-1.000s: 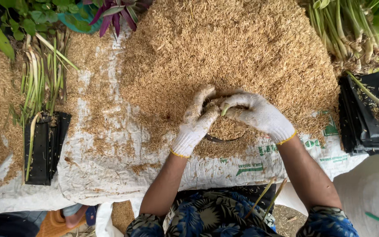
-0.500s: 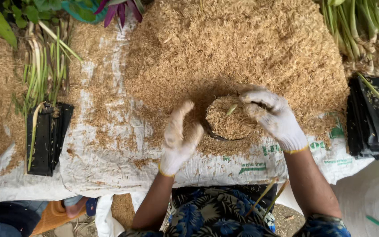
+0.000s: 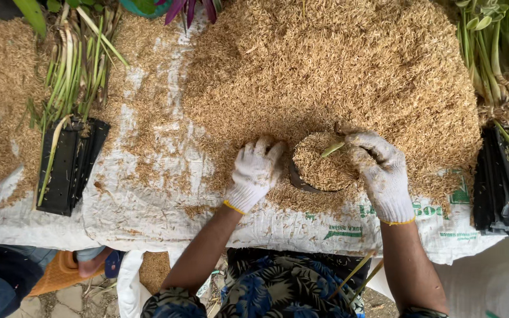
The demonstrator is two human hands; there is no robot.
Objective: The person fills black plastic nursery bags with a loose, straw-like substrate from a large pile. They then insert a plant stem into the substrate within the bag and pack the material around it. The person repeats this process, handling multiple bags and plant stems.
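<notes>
White-gloved left hand flat, fingers spread, beside husk-filled pot; right hand curled over rim, fingers pinching green shoot.

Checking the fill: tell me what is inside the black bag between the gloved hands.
The black bag is filled to its rim with rice husks, and a green shoot pokes out on top. Anything below the husks is covered.

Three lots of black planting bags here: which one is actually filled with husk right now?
The round bag between the left hand and right hand. The left stack and right stack lie flat and folded.
</notes>
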